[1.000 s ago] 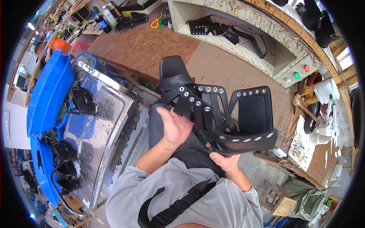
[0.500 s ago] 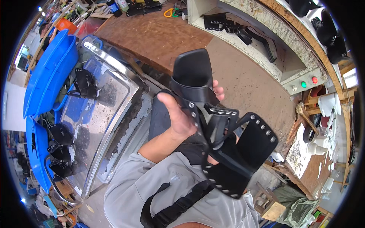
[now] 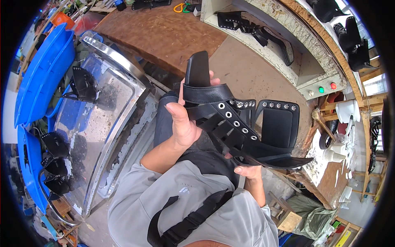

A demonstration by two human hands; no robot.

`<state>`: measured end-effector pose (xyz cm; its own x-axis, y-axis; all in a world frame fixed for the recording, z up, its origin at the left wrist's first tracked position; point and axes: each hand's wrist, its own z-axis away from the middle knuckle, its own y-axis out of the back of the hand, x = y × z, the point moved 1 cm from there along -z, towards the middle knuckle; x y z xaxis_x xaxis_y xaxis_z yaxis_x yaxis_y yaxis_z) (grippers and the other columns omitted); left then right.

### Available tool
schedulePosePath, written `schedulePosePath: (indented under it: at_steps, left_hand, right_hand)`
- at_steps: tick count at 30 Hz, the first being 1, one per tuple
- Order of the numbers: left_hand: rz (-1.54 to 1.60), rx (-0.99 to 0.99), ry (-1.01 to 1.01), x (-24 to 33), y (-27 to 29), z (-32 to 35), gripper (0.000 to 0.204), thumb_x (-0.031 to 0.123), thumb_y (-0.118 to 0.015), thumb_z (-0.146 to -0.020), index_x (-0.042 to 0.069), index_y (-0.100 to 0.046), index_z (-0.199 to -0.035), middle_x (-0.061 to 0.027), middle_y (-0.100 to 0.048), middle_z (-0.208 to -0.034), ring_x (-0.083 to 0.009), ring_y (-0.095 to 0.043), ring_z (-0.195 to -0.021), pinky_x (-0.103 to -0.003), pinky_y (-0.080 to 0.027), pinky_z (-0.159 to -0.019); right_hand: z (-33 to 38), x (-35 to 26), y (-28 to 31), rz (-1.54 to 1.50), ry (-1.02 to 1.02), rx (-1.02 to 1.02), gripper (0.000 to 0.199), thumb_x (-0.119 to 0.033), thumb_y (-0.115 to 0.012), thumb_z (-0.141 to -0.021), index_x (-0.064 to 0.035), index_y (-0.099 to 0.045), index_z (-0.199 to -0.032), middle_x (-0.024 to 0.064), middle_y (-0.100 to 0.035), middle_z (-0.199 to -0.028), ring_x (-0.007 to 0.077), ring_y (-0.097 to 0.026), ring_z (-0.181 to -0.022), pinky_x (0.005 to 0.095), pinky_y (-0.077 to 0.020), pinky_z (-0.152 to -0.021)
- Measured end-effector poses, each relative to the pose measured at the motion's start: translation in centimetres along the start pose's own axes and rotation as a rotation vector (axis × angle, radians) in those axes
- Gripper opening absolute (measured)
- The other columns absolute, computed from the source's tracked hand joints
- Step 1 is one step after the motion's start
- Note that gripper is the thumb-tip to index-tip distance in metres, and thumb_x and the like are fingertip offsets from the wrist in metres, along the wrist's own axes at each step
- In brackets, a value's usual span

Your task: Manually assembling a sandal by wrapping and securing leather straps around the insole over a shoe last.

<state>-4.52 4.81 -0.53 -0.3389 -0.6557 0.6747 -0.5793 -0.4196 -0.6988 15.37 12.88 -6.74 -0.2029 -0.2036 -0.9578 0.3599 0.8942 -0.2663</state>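
**Black strappy shoe upper held up in both hands**

While the blue tubs [image 3: 39, 78] sit at the far left with black shoe pieces [image 3: 53, 164] in and beside them, a shiny curved metal sheet [image 3: 103, 123] lies next to them, one more black piece [image 3: 82, 84] resting on its upper part. Right of the sheet, the person's left hand [image 3: 183, 121] grips the black shoe upper [image 3: 234, 127] by its top strap, fingers [image 3: 212, 78] wrapped round the far side and thumb pressed on the near side. This upper, with studded straps and metal eyelets, hangs in the air over the person's lap, in front of the brown bench [image 3: 164, 33]. Below it, the right hand [image 3: 247, 171] supports the underside, thumb clamped against the lower edge. Farther right, a shelf [image 3: 288, 45] holds more black straps, and a box with coloured buttons [image 3: 325, 88] sits beside it.
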Motion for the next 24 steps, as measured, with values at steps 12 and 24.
schedulePosePath:
  at_steps: [12,24]
  left_hand:
    - [0.291,0.1,-0.049,1.3,-0.8,-0.3,0.111,0.086,-0.019,-0.069,-0.002,-0.034,-0.135,-0.022,-0.049,-0.126,-0.0325,-0.052,-0.112,-0.044,-0.037,-0.1]
    - [0.067,-0.202,-0.103,0.2,1.3,-1.3,0.114,0.087,-0.019,-0.066,-0.001,-0.028,-0.138,-0.0216,-0.045,-0.13,-0.0333,-0.049,-0.115,-0.047,-0.037,-0.1]
  right_hand:
    - [2.5,5.0,1.6,0.693,0.122,0.032,0.071,-0.036,-0.079,-0.058,0.0047,-0.052,-0.11,0.0141,-0.061,-0.089,0.0219,-0.06,-0.081,0.0337,-0.0476,-0.073]
    - [-0.4,1.0,-1.0,0.815,0.121,0.127,0.073,-0.037,-0.078,-0.058,0.0051,-0.051,-0.111,0.0156,-0.061,-0.09,0.0219,-0.059,-0.082,0.0334,-0.0468,-0.074]
